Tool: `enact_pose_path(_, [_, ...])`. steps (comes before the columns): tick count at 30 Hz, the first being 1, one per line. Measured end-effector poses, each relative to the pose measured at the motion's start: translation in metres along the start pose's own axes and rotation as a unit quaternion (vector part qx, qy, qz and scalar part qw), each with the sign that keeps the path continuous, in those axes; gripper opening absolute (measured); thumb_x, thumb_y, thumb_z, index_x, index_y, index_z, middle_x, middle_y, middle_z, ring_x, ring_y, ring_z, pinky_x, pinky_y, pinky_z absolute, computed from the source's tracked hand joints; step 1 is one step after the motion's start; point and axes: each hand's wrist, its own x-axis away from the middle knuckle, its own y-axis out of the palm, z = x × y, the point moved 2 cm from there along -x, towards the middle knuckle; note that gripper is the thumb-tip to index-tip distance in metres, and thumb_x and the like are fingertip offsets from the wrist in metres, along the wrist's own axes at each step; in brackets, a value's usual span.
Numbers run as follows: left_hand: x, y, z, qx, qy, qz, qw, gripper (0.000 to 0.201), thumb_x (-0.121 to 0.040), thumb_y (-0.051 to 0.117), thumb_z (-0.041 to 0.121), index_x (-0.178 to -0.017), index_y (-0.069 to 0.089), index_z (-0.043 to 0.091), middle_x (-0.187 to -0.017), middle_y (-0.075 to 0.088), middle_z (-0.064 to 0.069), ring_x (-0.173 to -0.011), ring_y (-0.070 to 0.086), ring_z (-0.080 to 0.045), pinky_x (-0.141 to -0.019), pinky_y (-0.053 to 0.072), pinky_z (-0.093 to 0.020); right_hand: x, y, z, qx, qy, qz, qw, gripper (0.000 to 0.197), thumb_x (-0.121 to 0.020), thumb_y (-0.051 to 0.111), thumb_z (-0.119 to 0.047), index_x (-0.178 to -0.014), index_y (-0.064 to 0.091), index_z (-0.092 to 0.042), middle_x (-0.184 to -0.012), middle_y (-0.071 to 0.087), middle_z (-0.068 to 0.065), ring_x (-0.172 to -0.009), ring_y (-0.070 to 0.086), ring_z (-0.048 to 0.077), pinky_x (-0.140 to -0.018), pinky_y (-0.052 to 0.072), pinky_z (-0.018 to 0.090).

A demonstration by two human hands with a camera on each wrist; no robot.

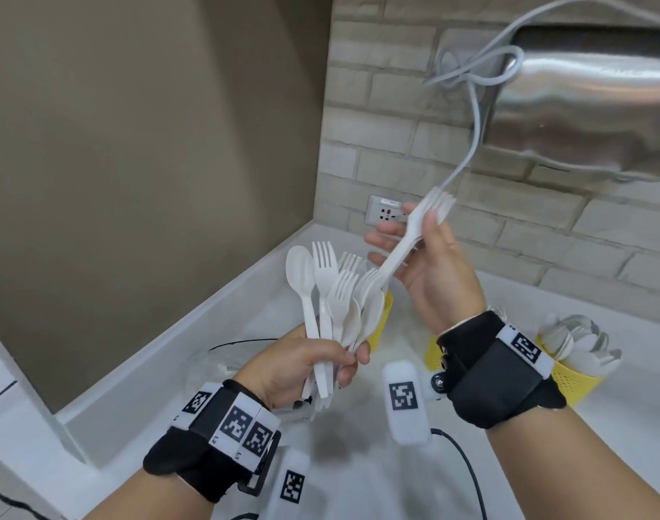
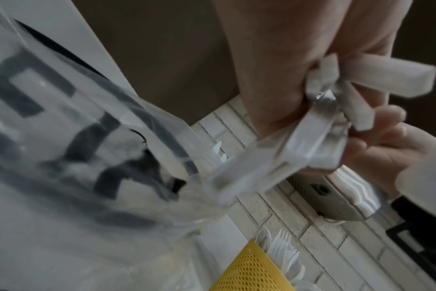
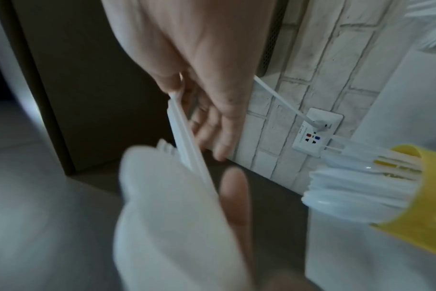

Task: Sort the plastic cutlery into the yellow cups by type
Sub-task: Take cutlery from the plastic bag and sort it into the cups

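Note:
My left hand grips a fanned bundle of white plastic forks and spoons by the handles, heads up; the handle ends show in its fist. Up and to the right, my right hand pinches a white fork mid-handle, tines up, its lower end close to the bundle. I cannot tell whether a second fork is stacked on it. One yellow cup stands behind the bundle and holds forks. Another yellow cup, at the right, holds spoons. A third yellow cup is mostly hidden by my right wrist.
A clear plastic bag lies on the white counter under my left hand. On the brick wall are a power socket and a grey cable. A steel appliance hangs at the upper right. A black cable crosses the counter.

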Motion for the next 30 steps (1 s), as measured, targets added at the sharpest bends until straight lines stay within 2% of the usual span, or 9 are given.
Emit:
enact_pose_path(2, [0.000, -0.002, 0.000, -0.006, 0.003, 0.010, 1.000, 0.020, -0.070, 0.048, -0.003, -0.085, 0.060, 0.001, -0.074, 0.055, -0.011, -0.048, 0.045, -0.014, -0.053, 0.041, -0.025, -0.005, -0.004, -0.012, -0.072, -0.061, 0.020, 0.995, 0.030, -0.101, 0.024, -0.034, -0.104, 0.051, -0.023, -0.063, 0.059, 0.000, -0.054, 0.057, 0.014, -0.064, 0.053, 0.034])
enact_pose_path(6, [-0.001, -0.003, 0.001, 0.002, -0.010, -0.011, 1.000, 0.041, -0.067, 0.045, -0.006, -0.108, 0.050, -0.003, -0.067, 0.060, -0.005, -0.046, 0.044, -0.014, -0.052, 0.042, -0.023, -0.011, -0.014, -0.018, -0.012, -0.045, 0.015, 0.999, 0.015, -0.096, 0.043, -0.022, -0.108, 0.052, -0.026, -0.051, 0.040, -0.008, -0.038, 0.026, 0.004, -0.037, 0.023, 0.015])
enact_pose_path(8, [-0.002, -0.001, 0.003, 0.026, -0.015, -0.032, 0.999, 0.039, -0.064, 0.045, -0.007, -0.102, 0.052, -0.003, -0.064, 0.060, -0.006, -0.044, 0.045, -0.014, -0.050, 0.040, -0.024, -0.007, -0.017, 0.000, 0.082, 0.046, -0.038, 0.995, 0.026, -0.080, 0.059, -0.010, -0.104, 0.057, -0.019, -0.051, 0.039, -0.009, -0.038, 0.029, 0.004, -0.036, 0.023, 0.015])
enact_pose_path(12, [-0.005, 0.008, 0.004, 0.081, -0.029, -0.081, 0.993, 0.033, -0.059, 0.052, -0.001, -0.091, 0.060, 0.004, -0.059, 0.057, -0.009, -0.042, 0.045, -0.014, -0.049, 0.039, -0.023, 0.015, -0.009, 0.027, 0.083, 0.212, -0.203, 0.952, 0.019, -0.068, 0.051, -0.001, -0.079, 0.063, -0.011, -0.053, 0.057, 0.003, -0.037, 0.046, 0.014, -0.040, 0.033, 0.018])
enact_pose_path(16, [-0.007, 0.016, 0.003, 0.110, -0.042, -0.141, 0.983, 0.034, -0.057, 0.057, 0.001, -0.091, 0.059, 0.005, -0.059, 0.056, -0.006, -0.045, 0.048, -0.013, -0.054, 0.042, -0.025, 0.020, -0.008, 0.029, 0.058, 0.226, -0.238, 0.943, 0.020, -0.073, 0.057, -0.009, -0.091, 0.056, 0.001, -0.052, 0.060, 0.006, -0.031, 0.047, 0.014, -0.036, 0.040, 0.017])
enact_pose_path(19, [-0.008, 0.018, 0.001, 0.140, -0.054, -0.186, 0.971, 0.034, -0.060, 0.067, 0.010, -0.093, 0.060, 0.008, -0.061, 0.058, -0.003, -0.048, 0.050, -0.011, -0.056, 0.044, -0.024, 0.020, -0.009, 0.034, 0.016, 0.217, -0.268, 0.939, 0.050, -0.067, 0.077, -0.034, -0.093, 0.056, 0.002, -0.058, 0.065, 0.006, -0.033, 0.052, 0.012, -0.037, 0.043, 0.016])
enact_pose_path(22, [-0.009, 0.017, 0.000, 0.152, -0.061, -0.197, 0.967, 0.032, -0.064, 0.065, 0.012, -0.095, 0.061, 0.010, -0.064, 0.060, -0.002, -0.048, 0.051, -0.010, -0.057, 0.045, -0.025, 0.023, -0.008, 0.034, -0.018, 0.202, -0.258, 0.944, 0.044, -0.061, 0.079, -0.041, -0.076, 0.066, -0.002, -0.048, 0.063, 0.007, -0.030, 0.051, 0.012, -0.037, 0.043, 0.015])
enact_pose_path(25, [-0.008, 0.015, -0.001, 0.156, -0.061, -0.188, 0.968, 0.032, -0.067, 0.064, 0.013, -0.099, 0.063, 0.011, -0.067, 0.061, -0.002, -0.051, 0.053, -0.011, -0.058, 0.047, -0.026, 0.022, -0.008, 0.034, -0.028, 0.179, -0.188, 0.965, 0.030, -0.073, 0.060, -0.036, -0.065, 0.068, -0.008, -0.043, 0.059, 0.005, -0.026, 0.043, 0.011, -0.034, 0.036, 0.013])
enact_pose_path(30, [-0.009, 0.010, 0.001, 0.136, -0.050, -0.146, 0.979, 0.041, -0.074, 0.065, 0.015, -0.114, 0.056, 0.009, -0.068, 0.058, -0.001, -0.051, 0.049, -0.011, -0.056, 0.045, -0.025, 0.018, -0.011, 0.039, -0.040, 0.171, -0.093, 0.980, 0.028, -0.088, 0.044, -0.027, -0.072, 0.059, -0.010, -0.046, 0.055, -0.001, -0.030, 0.038, 0.007, -0.040, 0.028, 0.019])
